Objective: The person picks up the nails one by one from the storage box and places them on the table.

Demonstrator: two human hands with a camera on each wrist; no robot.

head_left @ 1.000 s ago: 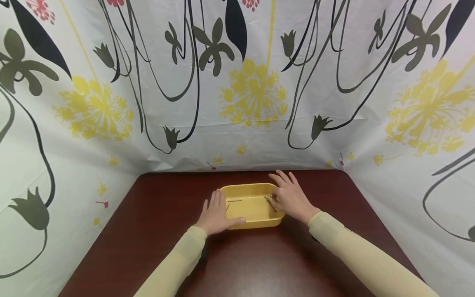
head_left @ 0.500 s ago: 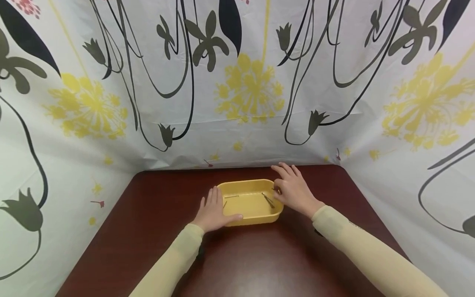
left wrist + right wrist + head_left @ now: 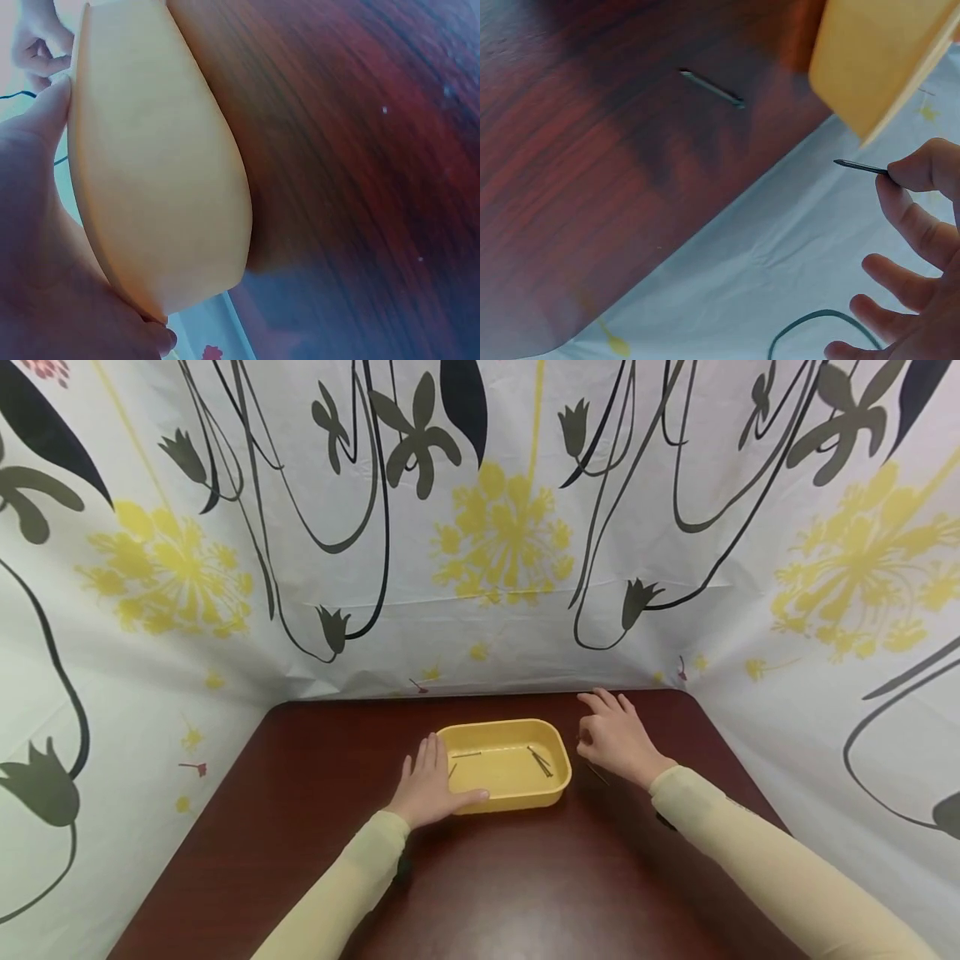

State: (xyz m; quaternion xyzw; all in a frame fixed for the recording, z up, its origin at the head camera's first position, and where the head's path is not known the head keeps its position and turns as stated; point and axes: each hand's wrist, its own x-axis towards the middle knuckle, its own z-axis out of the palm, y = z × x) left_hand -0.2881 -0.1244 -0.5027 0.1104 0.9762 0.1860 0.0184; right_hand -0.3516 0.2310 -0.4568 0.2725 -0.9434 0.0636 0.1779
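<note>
A yellow plastic tray (image 3: 502, 781) stands on the dark red-brown table. My left hand (image 3: 426, 785) rests on its left end, fingers straight along the side and thumb lying over the front rim. To the right of the tray, my right hand (image 3: 615, 739) pinches a dark nail (image 3: 861, 166) between thumb and index finger, pointed end sticking out, other fingers spread. Another nail (image 3: 711, 88) lies on the table below that hand. Inside the tray are several nails (image 3: 540, 762), some together at the right and others near the left hand.
White cloth (image 3: 502, 668) with printed flowers hangs behind the table (image 3: 495, 877) and along both sides. The table's far edge runs close behind the tray and the right hand.
My right hand has risen out of the tray's right end with a nail and moved right, over the table beside it. My left hand has stayed on the tray.
</note>
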